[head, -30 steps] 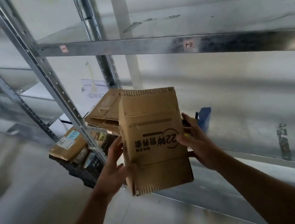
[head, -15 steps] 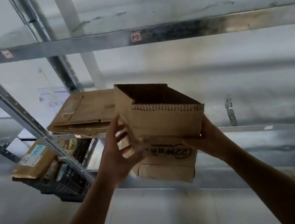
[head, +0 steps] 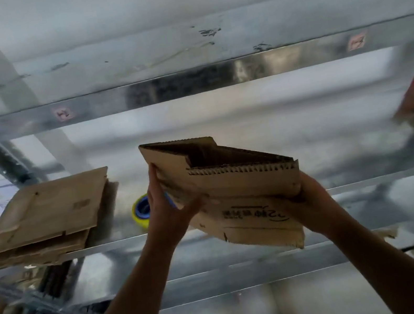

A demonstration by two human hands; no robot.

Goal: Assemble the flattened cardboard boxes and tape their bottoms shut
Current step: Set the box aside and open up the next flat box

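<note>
Spanning the middle of the frame, the brown corrugated cardboard box is half opened into a slanted tube and held in the air just in front of the galvanised metal shelf. Its long axis runs from upper left down to lower right. The open mouth faces up and away, and the printed panel with its loose flaps hangs toward the lower edge. The left hand clamps the upper-left corner, fingers upright along the edge, thumb tucked beneath. The right hand cups the lower-right corner, its fingers hidden behind the panel. Both forearms rise steeply from the bottom of the frame. A yellow tape roll with a blue core lies on the shelf just behind the left hand, which is probably the nearer one for taping. A stack of flattened brown cardboard boxes rests at mid-left.
</note>
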